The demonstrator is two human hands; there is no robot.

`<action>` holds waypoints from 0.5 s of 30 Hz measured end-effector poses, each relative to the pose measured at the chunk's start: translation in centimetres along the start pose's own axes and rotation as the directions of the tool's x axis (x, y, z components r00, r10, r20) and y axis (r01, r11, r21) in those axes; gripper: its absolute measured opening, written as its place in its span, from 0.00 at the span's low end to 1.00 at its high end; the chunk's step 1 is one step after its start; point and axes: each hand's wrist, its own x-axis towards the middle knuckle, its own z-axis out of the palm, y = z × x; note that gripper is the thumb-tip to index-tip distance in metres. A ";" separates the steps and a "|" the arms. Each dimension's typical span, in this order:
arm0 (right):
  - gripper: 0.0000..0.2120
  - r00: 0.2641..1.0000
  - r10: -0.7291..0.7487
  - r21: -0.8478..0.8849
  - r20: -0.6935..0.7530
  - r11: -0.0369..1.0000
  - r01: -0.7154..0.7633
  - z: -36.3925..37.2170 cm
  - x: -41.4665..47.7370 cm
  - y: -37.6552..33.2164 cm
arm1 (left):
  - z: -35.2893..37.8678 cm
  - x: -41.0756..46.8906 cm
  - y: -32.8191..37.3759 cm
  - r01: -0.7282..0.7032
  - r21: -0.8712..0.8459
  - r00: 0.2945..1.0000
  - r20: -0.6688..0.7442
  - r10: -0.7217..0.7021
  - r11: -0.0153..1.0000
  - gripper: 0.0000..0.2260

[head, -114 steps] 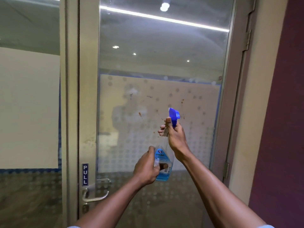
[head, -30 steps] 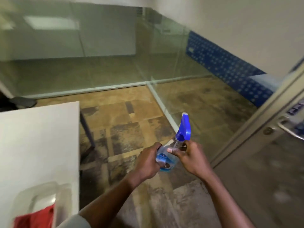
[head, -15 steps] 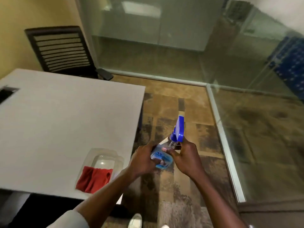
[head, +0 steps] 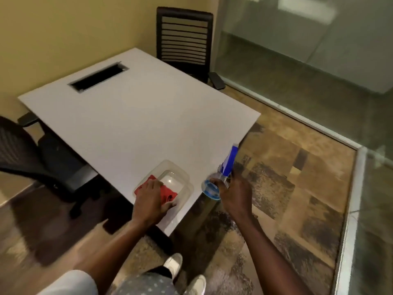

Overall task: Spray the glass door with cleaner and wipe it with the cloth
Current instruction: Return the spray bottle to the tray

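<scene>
I take this for a small office meeting room: a white conference table with a recessed cable port, two black mesh-backed office chairs drawn up to it, patterned carpet tiles underfoot, and floor-to-ceiling glass partition walls enclosing the space.

Cloth sits in the tray at the counter's near corner, left hand on it. Right hand holds the spray bottle just right of the tray. One chair behind the counter, another left.
</scene>
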 end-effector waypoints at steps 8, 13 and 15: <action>0.29 0.997 -0.060 0.020 0.044 0.998 0.059 4.1 5.9 -1.8 | 1.2 0.4 -4.9 0.213 0.058 0.974 0.062 -0.216 0.975 0.70; 0.29 0.995 -0.095 -0.005 0.037 0.995 0.096 7.5 9.1 -2.6 | 2.6 1.5 -7.3 0.245 0.029 0.960 0.136 -0.246 0.969 0.82; 0.29 0.994 -0.100 -0.041 0.041 0.994 0.101 8.6 10.1 -2.8 | 2.9 1.7 -7.9 0.243 0.010 0.958 0.157 -0.242 0.970 0.83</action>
